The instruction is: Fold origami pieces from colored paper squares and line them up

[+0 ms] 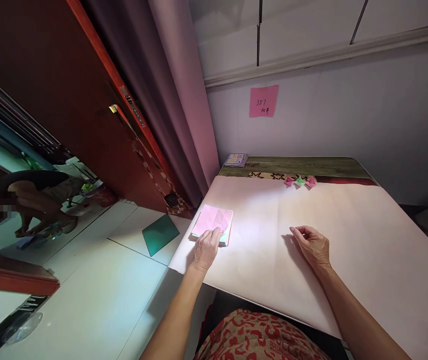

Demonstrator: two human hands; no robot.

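At the table's left edge lies a stack of square coloured paper (228, 239) with a pink sheet (211, 218) on top. My left hand (207, 246) is at the stack's near side, its fingers closed on the near right corner of the pink sheet. Part of that sheet looks creased, and a pale green layer shows beneath it. Over the middle right of the table, my right hand (314, 245) is loosely closed, thumb close to the curled fingers, with nothing visible in it. Three small folded paper pieces, pink, green (299, 182) and pink, stand in a row towards the back.
Pale paper covers the table (259, 270). A small printed packet (236, 159) sits at its back left corner. The wall carries a pink note (264, 101). Left are a curtain (184, 100), a door (67, 75), a green floor piece (160, 234) and a crouching person (37, 195).
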